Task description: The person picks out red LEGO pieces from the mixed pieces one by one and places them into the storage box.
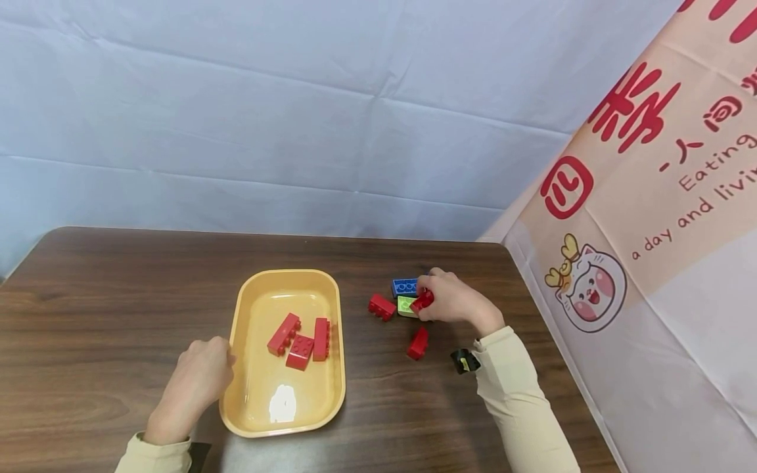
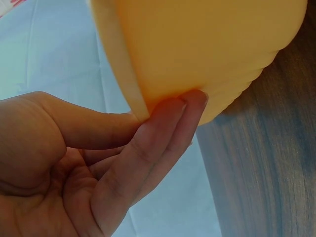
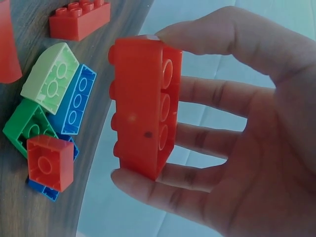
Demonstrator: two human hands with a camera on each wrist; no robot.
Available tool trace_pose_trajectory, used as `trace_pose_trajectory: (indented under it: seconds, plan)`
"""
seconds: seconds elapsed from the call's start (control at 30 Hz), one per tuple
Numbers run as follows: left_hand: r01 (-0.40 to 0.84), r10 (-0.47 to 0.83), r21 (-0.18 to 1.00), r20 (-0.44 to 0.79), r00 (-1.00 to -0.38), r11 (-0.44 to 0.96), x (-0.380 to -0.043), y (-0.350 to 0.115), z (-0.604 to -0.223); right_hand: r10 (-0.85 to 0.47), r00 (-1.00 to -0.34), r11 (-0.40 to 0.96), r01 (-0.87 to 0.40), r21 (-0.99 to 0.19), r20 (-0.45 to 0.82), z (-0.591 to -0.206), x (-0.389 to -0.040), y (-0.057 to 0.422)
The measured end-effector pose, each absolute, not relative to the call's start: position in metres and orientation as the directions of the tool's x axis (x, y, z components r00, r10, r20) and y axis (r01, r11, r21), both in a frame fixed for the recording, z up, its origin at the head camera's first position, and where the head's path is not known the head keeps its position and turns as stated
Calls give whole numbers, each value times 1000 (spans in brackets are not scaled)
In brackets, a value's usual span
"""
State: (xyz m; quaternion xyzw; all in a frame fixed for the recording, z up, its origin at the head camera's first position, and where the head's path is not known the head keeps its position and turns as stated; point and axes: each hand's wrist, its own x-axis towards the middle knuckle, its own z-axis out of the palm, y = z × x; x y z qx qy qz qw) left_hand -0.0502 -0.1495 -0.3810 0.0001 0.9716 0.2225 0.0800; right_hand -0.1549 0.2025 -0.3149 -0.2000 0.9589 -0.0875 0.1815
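Note:
My left hand (image 1: 198, 376) pinches the left rim of a yellow tray (image 1: 244, 410); in the left wrist view, the thumb and fingers (image 2: 163, 118) grip its wall (image 2: 212, 44). Three red toy bricks (image 1: 321, 339) lie inside the tray. Over a small pile to the right, my right hand (image 1: 452, 299) holds a long red toy brick (image 3: 140, 106) by its ends, between thumb and fingers. Close by that hand are a light green brick (image 3: 52, 76), a blue brick (image 3: 78, 101), a green brick (image 3: 27, 123) and a small red brick (image 3: 50, 163).
Two more red bricks lie on the dark wooden table (image 1: 106, 328), one left of the pile (image 1: 382, 307) and one in front of it (image 1: 418, 343). White cloth (image 1: 236, 131) hangs behind the table, and a printed banner (image 1: 662, 217) is at the right.

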Motion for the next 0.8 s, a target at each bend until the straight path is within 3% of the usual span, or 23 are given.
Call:
trace_pose_trajectory:
  seconds: [0.8]
  plan:
    - [-44, 31, 430, -168, -985, 902, -50, -149, -381, -499, -809, 864, -439, -246, -311, -310, -157, 163]
